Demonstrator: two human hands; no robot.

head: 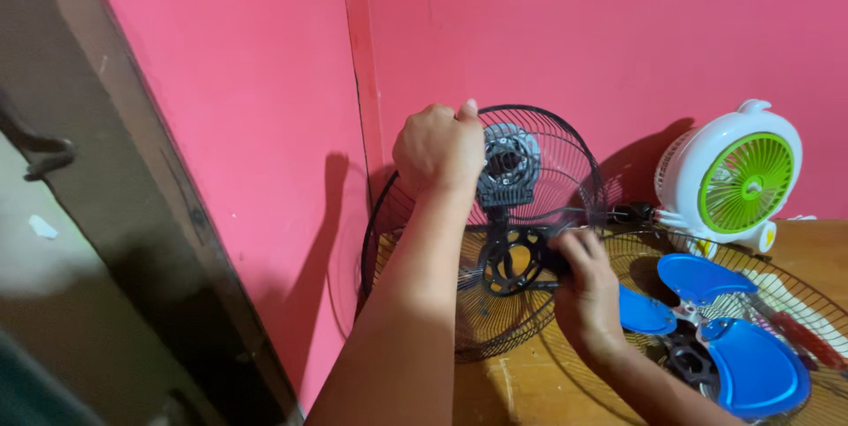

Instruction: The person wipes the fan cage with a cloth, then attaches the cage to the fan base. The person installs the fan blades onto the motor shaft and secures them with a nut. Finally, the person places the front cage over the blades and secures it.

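**Two hands on a stripped fan in a pink corner**

At far left a dark door frame (132, 214) leans across the view, with pink wall (256, 125) beside it running to the corner.

The left hand (439, 148) is raised on a straight forearm, knuckles toward the camera, fist curled tight; its grip is closed on the top of the motor (508, 165), thumb tip up against the rear grille (565, 214). Exactly what the fingers pinch is hidden behind the fist. The motor stands upright in the middle of that black wire grille, which stands close to the corner, its left rim near the wall, leaving little room on that side.

Below the motor, the right hand (585, 289) comes in low over the worktop (512, 386), fingers bent and narrow, touching the black ring mount (514, 260); whether it truly holds anything I cannot tell.

Right of that hand, a second grille (795, 293) lies flat on the wooden worktop like a shallow dish, with the blue blade (751, 364) lying inside it, reaching the picture's right edge. Behind it, against the wall, a small white fan (733, 178) with a green front stands upright, well apart from both hands.
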